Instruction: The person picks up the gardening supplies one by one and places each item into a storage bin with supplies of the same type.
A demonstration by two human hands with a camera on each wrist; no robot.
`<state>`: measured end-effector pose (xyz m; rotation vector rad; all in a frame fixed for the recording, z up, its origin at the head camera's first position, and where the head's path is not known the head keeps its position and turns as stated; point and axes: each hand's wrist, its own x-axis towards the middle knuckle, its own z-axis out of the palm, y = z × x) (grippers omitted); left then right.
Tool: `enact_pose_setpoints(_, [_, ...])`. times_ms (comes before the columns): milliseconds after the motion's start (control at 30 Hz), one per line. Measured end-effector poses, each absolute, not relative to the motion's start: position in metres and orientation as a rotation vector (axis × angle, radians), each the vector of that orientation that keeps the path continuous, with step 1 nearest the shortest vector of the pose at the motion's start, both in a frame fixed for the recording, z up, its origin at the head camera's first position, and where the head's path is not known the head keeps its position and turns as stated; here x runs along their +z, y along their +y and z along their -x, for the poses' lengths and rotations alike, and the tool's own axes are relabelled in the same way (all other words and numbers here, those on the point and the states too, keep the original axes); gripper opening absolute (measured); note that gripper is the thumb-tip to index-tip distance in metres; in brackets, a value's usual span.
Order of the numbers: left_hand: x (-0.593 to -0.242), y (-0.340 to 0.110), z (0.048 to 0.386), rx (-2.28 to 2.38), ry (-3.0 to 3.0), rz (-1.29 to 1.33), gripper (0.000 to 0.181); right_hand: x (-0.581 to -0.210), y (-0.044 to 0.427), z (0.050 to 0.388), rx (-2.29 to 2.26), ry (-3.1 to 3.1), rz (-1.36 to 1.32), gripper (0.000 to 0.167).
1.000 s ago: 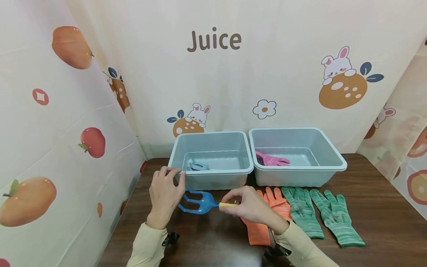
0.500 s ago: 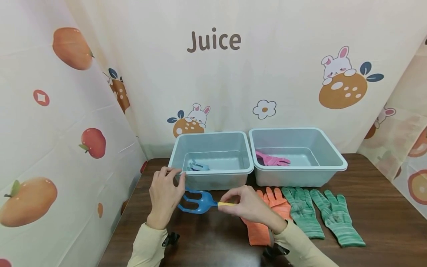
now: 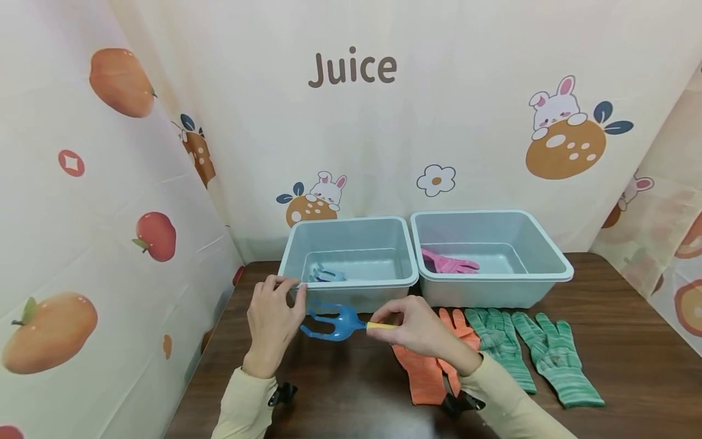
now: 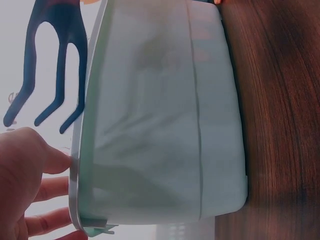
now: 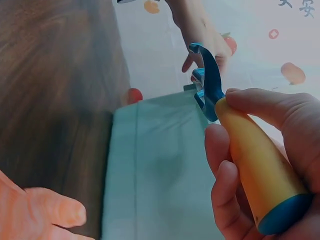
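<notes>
A blue three-pronged garden hand rake [image 3: 344, 323] with a yellow handle [image 5: 257, 160] is held in my right hand [image 3: 414, 326]. My fingers and thumb wrap its handle. In the head view the prongs point left, just in front of the left light-blue bin [image 3: 362, 299]. My left hand [image 3: 274, 317] grips that bin's front rim near its left corner; the left wrist view shows the thumb [image 4: 55, 159] at the rim and the fingers reaching over it. The prongs hang close above this hand. Inside the bin lies a small light-blue pronged tool [image 3: 329, 274].
A second light-blue bin [image 3: 493, 292] adjoins on the right, with a pink hand-shaped tool [image 3: 451, 263] in it. Orange gloves [image 3: 425, 378] lie partly under my right forearm. Two green gloves [image 3: 559, 356] lie to the right on the dark wooden table [image 3: 340, 396].
My right hand has raised the hand rake and moved it slightly right, toward the left bin's front wall. My left hand stays at the rim.
</notes>
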<state>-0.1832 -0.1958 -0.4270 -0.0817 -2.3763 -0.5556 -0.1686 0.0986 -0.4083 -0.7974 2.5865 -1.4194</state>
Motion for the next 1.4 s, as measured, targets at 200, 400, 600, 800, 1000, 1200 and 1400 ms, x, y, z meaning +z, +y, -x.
enact_pose_setpoints(200, [-0.426,-0.196,0.183,-0.55,-2.379,0.078,0.025,-0.4,0.104,0.172,-1.396,2.613,0.733,0.01])
enact_pose_setpoints(400, [-0.426,-0.196,0.183,-0.551,-2.379,0.07,0.024,-0.393,0.107,0.176,-1.391,2.602,0.711,0.011])
enact_pose_setpoints(600, [-0.426,-0.197,0.182,-0.557,-2.368,0.075,0.024,-0.386,0.106,0.18,-1.391,2.64,0.734,0.01])
enact_pose_setpoints(800, [-0.426,-0.197,0.182,-0.551,-2.367,0.073,0.023,-0.379,0.105,0.186,-1.401,2.658,0.734,0.011])
enact_pose_setpoints(1000, [-0.427,-0.197,0.182,-0.549,-2.366,0.083,0.023,-0.371,0.105,0.192,-1.411,2.646,0.702,0.012])
enact_pose_setpoints(1200, [-0.425,-0.197,0.183,-0.541,-2.361,0.085,0.023,-0.364,0.105,0.199,-1.439,2.644,0.709,0.017])
enact_pose_setpoints(1400, [-0.426,-0.196,0.182,-0.558,-2.371,0.079,0.024,-0.359,0.105,0.205,-1.391,2.674,0.721,0.015])
